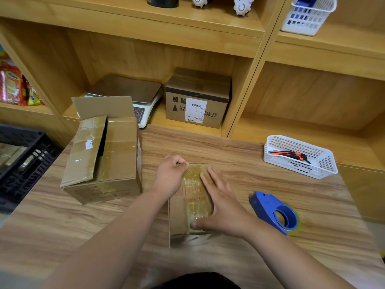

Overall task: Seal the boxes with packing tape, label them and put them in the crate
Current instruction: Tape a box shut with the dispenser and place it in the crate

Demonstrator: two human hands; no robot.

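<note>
Wood-grain desk (208,142), viewed from near edge to shelf. A small box (177,217) lies at centre under both hands. The right hand (220,205) lies flat, fingers straight, pressing the tape strip (193,184) along the top. The left hand (169,176) is curled, fingers pinching the strip's far end. A blue tape dispenser (275,211) sits near the box's right side; a larger box (104,159) with loose flaps stands left. The black crate (20,159) lies off the desk's left edge — a labelled box (198,99) sits on the shelf behind.

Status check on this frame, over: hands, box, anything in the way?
Left hand curled at far edge of small box, hold unclear. Right hand flat, pressing tape strip down. Tape dispenser parked right, clear of box.
</note>
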